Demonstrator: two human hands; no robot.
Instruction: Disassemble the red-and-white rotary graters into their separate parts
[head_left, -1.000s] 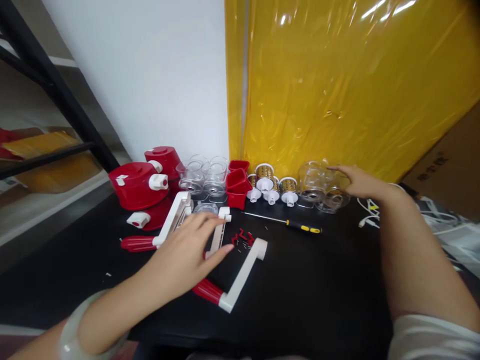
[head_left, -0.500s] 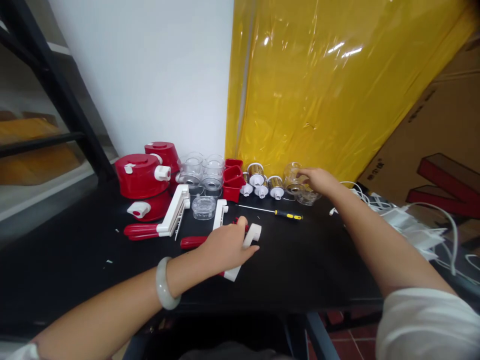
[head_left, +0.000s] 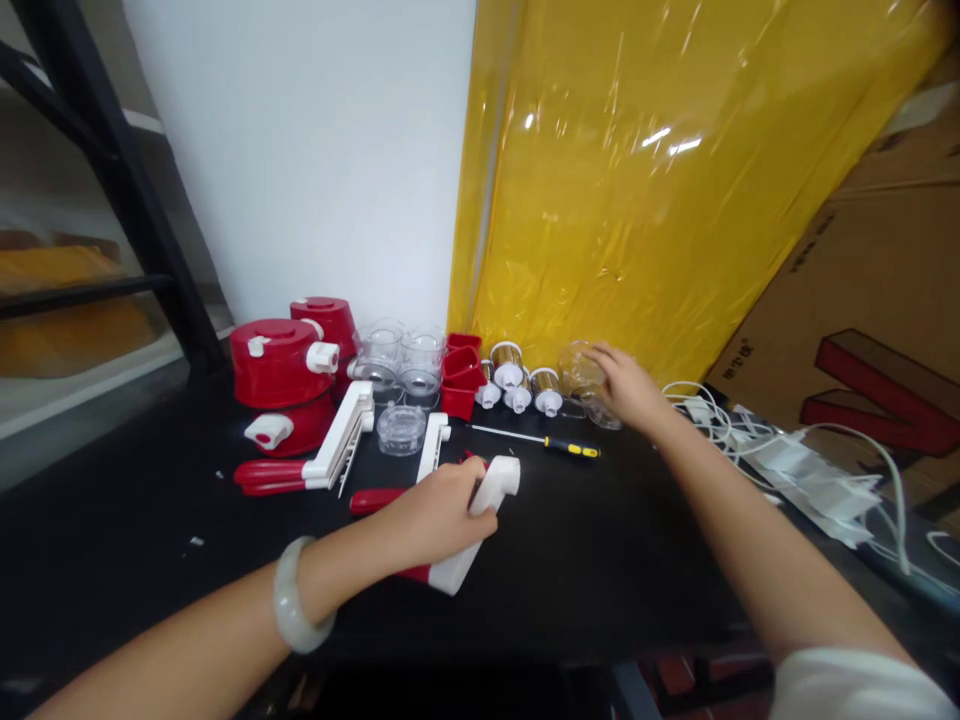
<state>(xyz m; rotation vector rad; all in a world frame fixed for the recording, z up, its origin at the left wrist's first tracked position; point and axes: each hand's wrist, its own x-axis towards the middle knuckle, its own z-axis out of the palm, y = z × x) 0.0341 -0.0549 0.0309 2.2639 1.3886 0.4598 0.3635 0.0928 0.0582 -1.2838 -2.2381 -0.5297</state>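
Observation:
My left hand is closed around a white plastic grater body with a red handle, low over the front of the black table. Its white end points up to the right. A similar red-handled piece lies just behind that hand, partly covered. At the back right, my right hand has its fingers on a clear plastic cup, thumb side hidden. Several metal grater drums with white ends stand left of the cup. A screwdriver with a black and yellow handle lies in front of them.
Red suction-base housings are stacked at the left, with another red-and-white handle before them. Clear cups, a clear lid-like piece and red hoppers stand mid-back. White cables and adapters lie right.
The view has tilted slightly, shifting the table items lower. My left hand has turned the grater body so more of its white side shows. My right hand stays at the clear cup.

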